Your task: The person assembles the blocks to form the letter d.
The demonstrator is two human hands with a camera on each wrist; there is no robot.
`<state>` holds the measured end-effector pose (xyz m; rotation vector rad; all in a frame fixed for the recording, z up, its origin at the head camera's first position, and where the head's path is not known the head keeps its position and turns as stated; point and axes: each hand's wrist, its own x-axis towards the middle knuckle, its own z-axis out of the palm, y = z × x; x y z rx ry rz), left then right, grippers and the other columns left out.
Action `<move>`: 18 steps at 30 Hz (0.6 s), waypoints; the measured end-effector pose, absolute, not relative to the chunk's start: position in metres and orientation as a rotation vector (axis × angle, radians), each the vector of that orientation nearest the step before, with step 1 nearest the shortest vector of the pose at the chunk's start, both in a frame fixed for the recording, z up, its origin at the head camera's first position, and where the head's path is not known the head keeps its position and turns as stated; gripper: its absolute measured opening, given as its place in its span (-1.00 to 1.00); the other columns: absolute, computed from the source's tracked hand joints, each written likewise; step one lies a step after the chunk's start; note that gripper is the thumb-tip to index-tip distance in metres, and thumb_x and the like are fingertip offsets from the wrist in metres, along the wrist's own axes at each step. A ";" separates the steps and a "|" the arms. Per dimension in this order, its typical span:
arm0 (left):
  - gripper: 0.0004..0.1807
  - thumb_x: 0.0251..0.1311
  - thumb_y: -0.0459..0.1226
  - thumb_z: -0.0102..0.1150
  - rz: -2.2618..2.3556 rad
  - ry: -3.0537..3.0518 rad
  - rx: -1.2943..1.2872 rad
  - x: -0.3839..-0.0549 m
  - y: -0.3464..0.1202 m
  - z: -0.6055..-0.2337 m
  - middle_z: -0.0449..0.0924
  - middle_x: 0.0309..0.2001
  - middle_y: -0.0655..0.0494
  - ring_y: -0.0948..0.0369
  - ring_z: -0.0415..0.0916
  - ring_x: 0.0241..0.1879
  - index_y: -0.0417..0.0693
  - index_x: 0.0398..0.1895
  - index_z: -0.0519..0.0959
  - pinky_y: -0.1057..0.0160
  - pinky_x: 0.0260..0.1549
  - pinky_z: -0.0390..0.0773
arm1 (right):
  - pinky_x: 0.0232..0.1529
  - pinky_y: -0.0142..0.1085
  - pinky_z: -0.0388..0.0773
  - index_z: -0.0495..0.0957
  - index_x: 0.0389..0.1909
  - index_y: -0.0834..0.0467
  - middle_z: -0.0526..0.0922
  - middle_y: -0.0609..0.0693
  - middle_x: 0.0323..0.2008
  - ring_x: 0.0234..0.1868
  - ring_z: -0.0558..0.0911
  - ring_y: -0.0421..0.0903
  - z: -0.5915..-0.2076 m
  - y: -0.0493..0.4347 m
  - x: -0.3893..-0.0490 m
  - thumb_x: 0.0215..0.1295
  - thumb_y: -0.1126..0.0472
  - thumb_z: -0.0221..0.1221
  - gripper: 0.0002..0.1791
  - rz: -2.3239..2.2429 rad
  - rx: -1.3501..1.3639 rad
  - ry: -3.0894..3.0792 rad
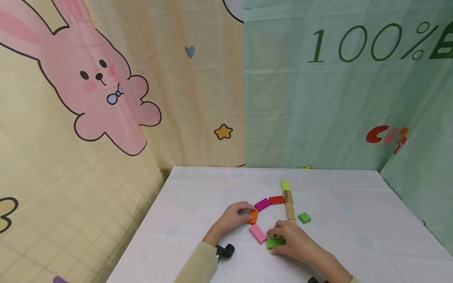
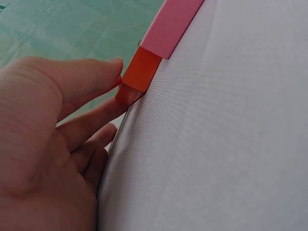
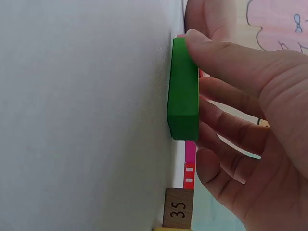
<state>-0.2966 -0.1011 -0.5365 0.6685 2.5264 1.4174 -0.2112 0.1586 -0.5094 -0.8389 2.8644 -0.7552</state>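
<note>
In the head view my left hand (image 1: 231, 218) pinches an orange block (image 1: 253, 217) at the left of a ring of blocks. The left wrist view shows thumb and a finger on the end of that orange block (image 2: 143, 70), a pink block (image 2: 174, 24) adjoining its far end. My right hand (image 1: 296, 240) grips a green block (image 1: 274, 243) at the near side of the ring, beside the pink block (image 1: 258, 234). In the right wrist view the thumb lies on one side of the green block (image 3: 184, 86), the fingers on the other.
A magenta block (image 1: 262, 204) and a red block (image 1: 277, 200) with white marks lead to a row of wooden blocks (image 1: 290, 211). A lime block (image 1: 285, 185) tops that row. One loose green block (image 1: 304, 217) lies to its right on the white table (image 1: 191, 196).
</note>
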 end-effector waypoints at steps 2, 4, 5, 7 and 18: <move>-0.70 0.37 -0.11 0.22 1.417 2.524 0.676 -0.297 -0.102 -0.536 0.46 0.32 0.27 0.06 0.27 0.39 0.35 0.13 0.66 -0.20 0.33 0.26 | -0.37 -0.42 0.48 0.75 -0.03 -0.06 0.47 -0.34 -0.33 -0.31 0.42 -0.28 -0.507 0.159 -0.213 0.00 -0.11 0.53 -0.52 -0.748 -0.861 2.878; -0.71 0.37 -0.12 0.23 1.423 2.527 0.684 -0.298 -0.102 -0.536 0.46 0.32 0.25 0.04 0.28 0.39 0.36 0.12 0.66 -0.22 0.32 0.27 | -0.36 -0.42 0.49 0.75 -0.03 -0.04 0.49 -0.34 -0.32 -0.32 0.44 -0.29 -0.504 0.161 -0.214 0.02 -0.07 0.53 -0.54 -0.741 -0.876 2.888; -0.71 0.36 -0.11 0.23 1.419 2.531 0.678 -0.298 -0.102 -0.536 0.46 0.32 0.27 0.05 0.28 0.39 0.38 0.11 0.66 -0.21 0.33 0.27 | -0.35 -0.42 0.50 0.74 -0.03 -0.03 0.50 -0.33 -0.31 -0.31 0.45 -0.29 -0.502 0.162 -0.214 0.03 -0.06 0.52 -0.55 -0.737 -0.880 2.895; -0.71 0.36 -0.10 0.24 1.418 2.538 0.666 -0.299 -0.101 -0.536 0.46 0.30 0.30 0.07 0.28 0.38 0.40 0.10 0.66 -0.20 0.33 0.27 | -0.33 -0.41 0.51 0.74 -0.04 -0.04 0.51 -0.31 -0.29 -0.30 0.47 -0.28 -0.498 0.164 -0.215 0.05 -0.03 0.52 -0.57 -0.736 -0.872 2.908; -0.71 0.37 -0.10 0.23 1.430 2.525 0.648 -0.295 -0.102 -0.537 0.46 0.29 0.33 0.08 0.29 0.36 0.40 0.10 0.67 -0.15 0.31 0.32 | -0.19 -0.26 0.61 0.73 -0.09 -0.16 0.58 -0.22 -0.18 -0.20 0.50 -0.18 -0.486 0.185 -0.212 0.08 0.02 0.50 -0.66 -0.747 -0.552 2.987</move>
